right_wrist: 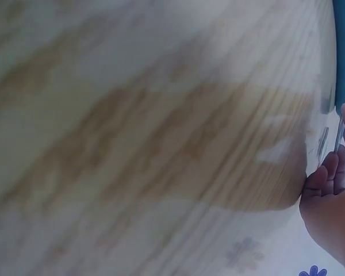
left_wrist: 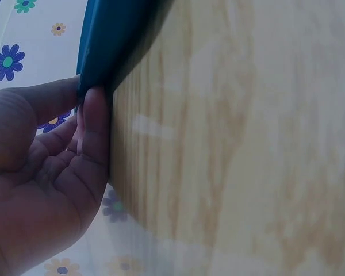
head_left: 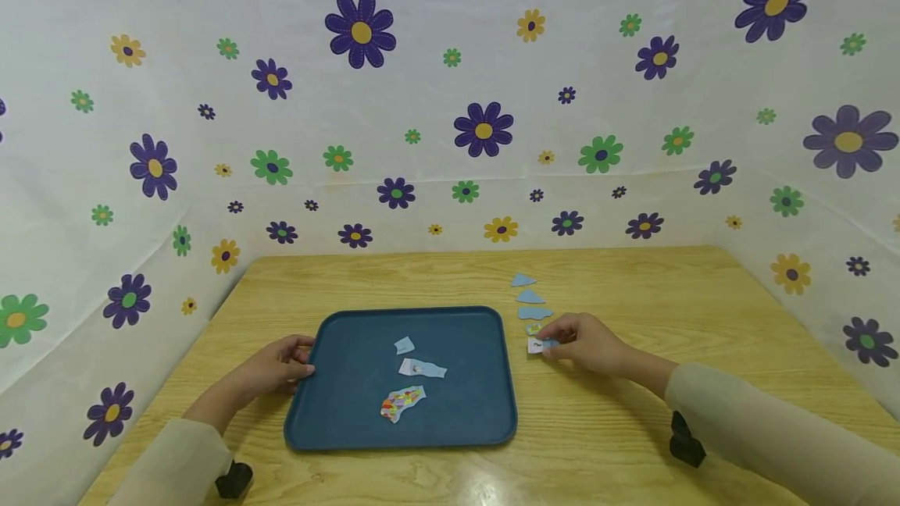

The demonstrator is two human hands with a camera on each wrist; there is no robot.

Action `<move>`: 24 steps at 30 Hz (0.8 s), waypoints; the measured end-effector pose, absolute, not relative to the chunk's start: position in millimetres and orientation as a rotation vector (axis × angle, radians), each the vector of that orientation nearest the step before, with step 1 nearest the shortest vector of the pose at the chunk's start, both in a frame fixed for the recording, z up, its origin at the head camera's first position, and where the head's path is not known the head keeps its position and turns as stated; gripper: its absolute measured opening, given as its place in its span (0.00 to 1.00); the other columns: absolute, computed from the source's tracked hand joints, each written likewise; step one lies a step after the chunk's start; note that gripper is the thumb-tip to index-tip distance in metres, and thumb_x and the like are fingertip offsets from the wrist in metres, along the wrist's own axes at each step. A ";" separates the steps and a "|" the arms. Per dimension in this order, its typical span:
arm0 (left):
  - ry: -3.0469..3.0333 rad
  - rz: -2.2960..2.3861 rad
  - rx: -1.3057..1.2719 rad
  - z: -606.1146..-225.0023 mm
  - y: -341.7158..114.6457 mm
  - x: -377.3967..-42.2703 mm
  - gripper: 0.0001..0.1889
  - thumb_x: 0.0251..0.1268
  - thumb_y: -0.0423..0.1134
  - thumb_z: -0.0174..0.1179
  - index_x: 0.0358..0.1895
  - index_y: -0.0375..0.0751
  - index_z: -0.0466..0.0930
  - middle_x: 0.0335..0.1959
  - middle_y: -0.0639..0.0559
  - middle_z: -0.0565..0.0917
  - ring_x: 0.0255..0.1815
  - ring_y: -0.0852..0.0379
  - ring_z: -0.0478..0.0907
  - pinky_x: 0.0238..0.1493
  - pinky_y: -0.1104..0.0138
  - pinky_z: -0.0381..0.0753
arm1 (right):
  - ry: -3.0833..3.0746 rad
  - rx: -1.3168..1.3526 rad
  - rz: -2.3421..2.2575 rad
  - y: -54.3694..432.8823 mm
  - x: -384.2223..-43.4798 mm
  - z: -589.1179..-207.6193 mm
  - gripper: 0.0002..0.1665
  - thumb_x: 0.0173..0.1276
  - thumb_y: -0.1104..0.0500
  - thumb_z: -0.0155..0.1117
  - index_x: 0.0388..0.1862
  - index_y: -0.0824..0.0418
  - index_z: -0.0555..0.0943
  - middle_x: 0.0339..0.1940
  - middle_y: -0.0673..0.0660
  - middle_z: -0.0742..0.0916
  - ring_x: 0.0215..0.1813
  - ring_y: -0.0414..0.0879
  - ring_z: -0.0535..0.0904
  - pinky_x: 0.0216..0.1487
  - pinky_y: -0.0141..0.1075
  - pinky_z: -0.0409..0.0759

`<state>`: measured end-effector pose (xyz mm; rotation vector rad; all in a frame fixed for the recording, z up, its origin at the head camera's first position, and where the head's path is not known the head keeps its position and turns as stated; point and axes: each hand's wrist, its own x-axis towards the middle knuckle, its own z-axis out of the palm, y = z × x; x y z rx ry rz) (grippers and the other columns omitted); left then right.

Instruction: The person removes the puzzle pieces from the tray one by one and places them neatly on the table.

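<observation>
"Nearest the camera lay your long beige sleeves (head_left: pixel 762 424). Past the right one, you had what seemed a small, flat, white-and-pale-blue card piece (head_left: pixel 534 346), just right of a dark-blue, rectangular, round-cornered tray (head_left: pixel 351 424)."

"You would have found that piece light and fairly stiff, I'd judge, easily creased and a little slippery once flat, so its edges offered your best hold."

"That suited your right hand (head_left: pixel 587 346): thumb and fingertips stood almost together, pinching the piece by its right end. Whether it touched the light, wood-grained tabletop (head_left: pixel 619 279), I couldn't tell."

"Your left hand (head_left: pixel 270 365) pinched the tray's left rim, thumb and forefinger parted only by the rim's thickness."

"You had three flat bits on the tray: a small pale-blue offcut (head_left: pixel 404 345), a longer white-and-blue strip (head_left: pixel 429 369) and a multicoloured, patchwork-like shape (head_left: pixel 399 403)."

"Right of it, four more ran in a column away from you: three plain pale-blue pieces (head_left: pixel 534 313) and, just beyond your pinch, a yellow-and-green printed piece (head_left: pixel 532 329). That column lay on the tabletop, backed by a white cloth (head_left: pixel 422 92) printed with purple, green and yellow flowers."
</observation>
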<state>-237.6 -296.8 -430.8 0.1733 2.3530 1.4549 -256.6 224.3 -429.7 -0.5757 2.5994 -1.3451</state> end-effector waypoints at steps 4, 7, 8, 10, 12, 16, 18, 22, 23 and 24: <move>2.346 1.455 0.180 -431.0 -296.4 -237.2 0.30 0.69 0.30 0.57 0.69 0.23 0.55 0.41 0.41 0.71 0.35 0.50 0.72 0.34 0.58 0.76 | 2.613 -0.544 -1.326 224.4 -258.7 -431.4 0.14 0.59 0.62 0.74 0.44 0.62 0.87 0.39 0.53 0.84 0.35 0.45 0.73 0.34 0.34 0.73; 2.348 1.452 0.168 -431.1 -296.3 -237.4 0.30 0.70 0.29 0.56 0.69 0.23 0.55 0.41 0.42 0.70 0.34 0.50 0.72 0.34 0.58 0.76 | 2.614 -0.555 -1.326 224.0 -260.0 -431.7 0.14 0.59 0.63 0.73 0.44 0.63 0.87 0.39 0.54 0.84 0.35 0.46 0.72 0.33 0.34 0.72; 2.351 1.449 0.164 -431.1 -296.2 -237.4 0.30 0.70 0.29 0.56 0.69 0.23 0.55 0.41 0.42 0.70 0.34 0.50 0.72 0.34 0.58 0.76 | 2.613 -0.563 -1.325 224.0 -260.5 -432.0 0.14 0.59 0.63 0.73 0.44 0.63 0.86 0.39 0.54 0.84 0.35 0.47 0.72 0.33 0.34 0.72; 2.357 1.446 0.163 -431.2 -296.5 -237.7 0.29 0.70 0.29 0.56 0.69 0.23 0.55 0.41 0.42 0.70 0.34 0.50 0.72 0.34 0.58 0.76 | 2.613 -0.570 -1.323 223.7 -261.5 -432.4 0.13 0.59 0.63 0.73 0.44 0.63 0.86 0.38 0.54 0.84 0.34 0.47 0.72 0.33 0.34 0.72; 2.363 1.441 0.168 -431.0 -296.8 -238.1 0.30 0.70 0.29 0.56 0.69 0.23 0.54 0.41 0.42 0.70 0.34 0.50 0.72 0.35 0.58 0.76 | 2.623 -0.569 -1.308 223.9 -262.9 -433.5 0.13 0.60 0.63 0.73 0.44 0.63 0.87 0.37 0.53 0.84 0.34 0.46 0.72 0.32 0.34 0.72; 2.368 1.436 0.173 -430.6 -296.9 -237.2 0.30 0.70 0.30 0.57 0.69 0.23 0.55 0.41 0.42 0.70 0.35 0.50 0.72 0.35 0.57 0.76 | 2.647 -0.545 -1.277 224.2 -264.8 -436.4 0.12 0.59 0.62 0.73 0.43 0.61 0.87 0.37 0.52 0.84 0.34 0.46 0.72 0.33 0.34 0.72; 2.372 1.434 0.161 -430.1 -296.1 -236.7 0.30 0.69 0.30 0.57 0.69 0.23 0.56 0.41 0.42 0.70 0.36 0.50 0.72 0.35 0.58 0.76 | 2.656 -0.535 -1.271 224.0 -265.5 -437.1 0.12 0.59 0.63 0.74 0.43 0.60 0.87 0.37 0.51 0.84 0.34 0.46 0.72 0.33 0.35 0.72; 2.373 1.430 0.162 -430.4 -296.4 -237.0 0.30 0.69 0.30 0.57 0.69 0.24 0.56 0.41 0.42 0.69 0.37 0.50 0.72 0.36 0.58 0.77 | 2.666 -0.543 -1.269 223.7 -265.7 -437.8 0.12 0.58 0.63 0.74 0.42 0.60 0.87 0.37 0.51 0.84 0.34 0.47 0.71 0.33 0.35 0.71; 2.374 1.431 0.158 -430.7 -296.5 -237.3 0.30 0.69 0.30 0.57 0.69 0.24 0.56 0.41 0.43 0.69 0.37 0.50 0.72 0.36 0.58 0.77 | 2.669 -0.544 -1.270 223.5 -265.3 -437.8 0.12 0.58 0.62 0.74 0.42 0.60 0.87 0.37 0.51 0.83 0.34 0.47 0.71 0.33 0.35 0.71; 2.374 1.431 0.160 -431.0 -296.6 -237.5 0.30 0.69 0.30 0.57 0.69 0.24 0.56 0.41 0.42 0.69 0.37 0.50 0.72 0.36 0.58 0.77 | 2.672 -0.546 -1.271 223.4 -264.9 -437.6 0.12 0.58 0.62 0.74 0.42 0.61 0.87 0.36 0.51 0.83 0.34 0.46 0.71 0.33 0.34 0.71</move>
